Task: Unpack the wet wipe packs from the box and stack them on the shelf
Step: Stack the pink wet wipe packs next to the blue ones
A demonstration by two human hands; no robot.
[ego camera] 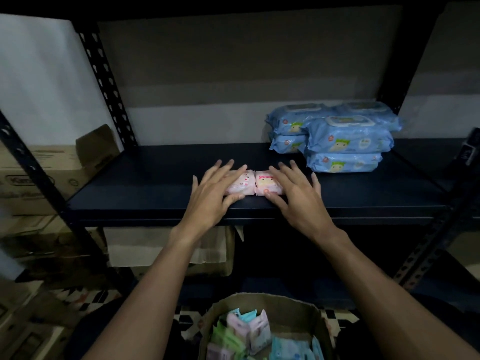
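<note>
Head view, the only one: both hands are up on the dark blue metal shelf board (155,183), near its front edge. The left hand (218,188) is lying flat over the left small pink wet wipe pack (242,183), fingers spread and nearly straight, thumb running along the pack's near edge. The right hand (291,193) is doing the mirror job on the right small pink wet wipe pack (263,183), fingers fanned, thumb tip touching the near edge. Neither hand is gripping; both are pressing and steadying. The two pink packs are sitting side by side, touching.

At two o'clock from the hands, the stack of large blue wet wipe packs (345,141) is standing two high, well apart from the pink pair. At six o'clock, low in the picture, the open brown cardboard box (293,310) is holding plenty more small pastel packs (249,331). At nine o'clock, brown cardboard cartons (39,178) are sitting beyond the shelf post.

By my reading, this is the placing and squaring step, early in the job. The next move is calling for lifting the hands clear, dropping to six o'clock for more packs, and laying them on top of this pair, edges matched so the soft packs are not sliding.
</note>
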